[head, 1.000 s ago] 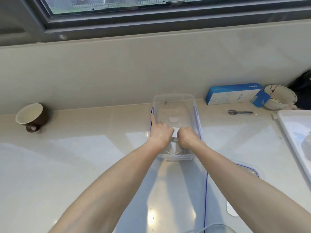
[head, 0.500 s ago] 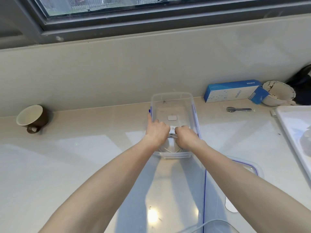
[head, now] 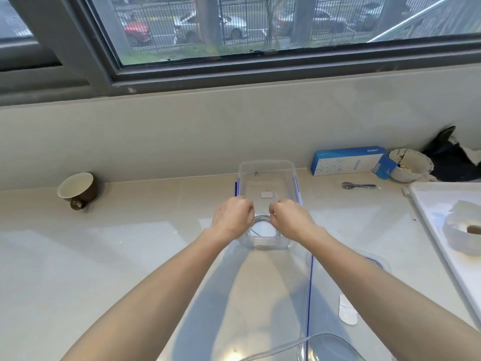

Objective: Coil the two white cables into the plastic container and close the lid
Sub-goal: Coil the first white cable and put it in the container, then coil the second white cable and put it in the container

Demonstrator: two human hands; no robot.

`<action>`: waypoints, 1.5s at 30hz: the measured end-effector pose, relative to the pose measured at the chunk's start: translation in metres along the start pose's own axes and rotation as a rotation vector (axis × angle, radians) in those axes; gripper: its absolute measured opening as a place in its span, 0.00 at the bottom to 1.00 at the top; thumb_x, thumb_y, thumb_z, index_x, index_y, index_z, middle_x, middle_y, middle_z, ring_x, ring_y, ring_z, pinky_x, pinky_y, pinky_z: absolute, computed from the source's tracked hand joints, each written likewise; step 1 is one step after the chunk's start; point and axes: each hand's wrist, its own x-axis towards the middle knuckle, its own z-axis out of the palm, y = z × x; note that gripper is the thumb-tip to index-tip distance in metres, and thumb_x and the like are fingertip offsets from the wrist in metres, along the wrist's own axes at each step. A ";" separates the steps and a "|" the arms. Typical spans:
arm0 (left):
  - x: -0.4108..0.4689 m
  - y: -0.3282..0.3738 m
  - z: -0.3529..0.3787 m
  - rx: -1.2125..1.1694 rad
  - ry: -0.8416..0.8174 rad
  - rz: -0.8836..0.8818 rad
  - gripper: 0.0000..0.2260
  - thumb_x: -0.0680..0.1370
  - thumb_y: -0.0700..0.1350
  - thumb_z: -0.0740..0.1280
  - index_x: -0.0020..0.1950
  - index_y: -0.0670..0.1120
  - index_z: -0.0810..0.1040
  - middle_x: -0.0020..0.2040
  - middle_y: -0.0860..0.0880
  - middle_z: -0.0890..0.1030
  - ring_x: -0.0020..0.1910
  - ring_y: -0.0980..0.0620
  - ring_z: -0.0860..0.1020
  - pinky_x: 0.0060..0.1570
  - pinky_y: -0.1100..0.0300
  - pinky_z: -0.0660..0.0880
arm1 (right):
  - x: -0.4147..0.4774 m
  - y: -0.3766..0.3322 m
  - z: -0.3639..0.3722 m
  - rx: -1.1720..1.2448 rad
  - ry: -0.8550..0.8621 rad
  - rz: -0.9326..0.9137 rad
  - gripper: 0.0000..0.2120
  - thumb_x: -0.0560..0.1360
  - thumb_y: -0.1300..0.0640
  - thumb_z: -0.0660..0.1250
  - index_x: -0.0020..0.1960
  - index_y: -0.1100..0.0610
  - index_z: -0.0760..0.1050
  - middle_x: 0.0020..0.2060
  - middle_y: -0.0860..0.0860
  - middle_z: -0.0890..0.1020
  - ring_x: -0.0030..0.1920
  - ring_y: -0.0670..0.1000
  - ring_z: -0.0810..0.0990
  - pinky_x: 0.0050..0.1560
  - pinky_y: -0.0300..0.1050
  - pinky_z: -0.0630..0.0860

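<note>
A clear plastic container [head: 266, 164] stands open on the counter, its long side running away from me. A coiled white cable [head: 262, 226] lies in its near end. My left hand [head: 231, 217] and my right hand [head: 292, 219] reach in from either side, and their curled fingers grip the far edge of the coil. A small white tag [head: 267, 194] lies on the container floor beyond the hands. The clear lid [head: 324, 290] with a blue seal lies flat at the lower right, partly under my right forearm.
A brown cup [head: 78, 190] lies tipped at the left by the wall. At the back right are a blue box [head: 346, 162], a white bowl [head: 410, 165], a spoon [head: 358, 185] and a dark bag [head: 453, 157]. A white tray [head: 432, 201] holding a tape roll [head: 466, 231] fills the right edge.
My hands have moved slightly apart over the coil, showing more of the cable between them. My left index finger has left the container rim. The camera has tilted up.
</note>
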 end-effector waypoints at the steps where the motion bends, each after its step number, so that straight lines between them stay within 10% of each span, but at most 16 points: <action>1: -0.007 0.001 -0.004 -0.012 0.005 -0.003 0.11 0.77 0.42 0.58 0.45 0.40 0.79 0.46 0.42 0.80 0.47 0.39 0.77 0.42 0.50 0.75 | -0.006 -0.003 -0.003 -0.010 0.012 -0.020 0.12 0.76 0.61 0.55 0.52 0.61 0.76 0.49 0.59 0.79 0.48 0.62 0.77 0.40 0.49 0.71; 15: -0.110 0.009 -0.029 -0.059 0.074 -0.018 0.09 0.77 0.44 0.58 0.49 0.45 0.78 0.48 0.46 0.81 0.48 0.42 0.77 0.46 0.50 0.75 | -0.105 -0.050 -0.017 -0.090 0.145 -0.237 0.14 0.77 0.56 0.57 0.56 0.61 0.75 0.51 0.57 0.78 0.53 0.61 0.76 0.45 0.50 0.70; 35: -0.259 -0.051 0.053 -0.043 -0.184 -0.202 0.14 0.79 0.50 0.59 0.60 0.47 0.76 0.57 0.47 0.77 0.58 0.46 0.73 0.53 0.54 0.71 | -0.179 -0.103 0.090 -0.220 -0.273 -0.554 0.18 0.76 0.50 0.61 0.62 0.58 0.71 0.54 0.57 0.75 0.55 0.59 0.73 0.45 0.48 0.63; 45: -0.290 -0.069 0.080 -0.011 -0.283 -0.163 0.16 0.76 0.54 0.65 0.61 0.49 0.76 0.57 0.48 0.75 0.59 0.47 0.70 0.55 0.55 0.68 | -0.181 -0.100 0.115 -0.106 -0.300 -0.518 0.10 0.78 0.57 0.58 0.49 0.61 0.74 0.48 0.58 0.78 0.49 0.61 0.76 0.39 0.47 0.64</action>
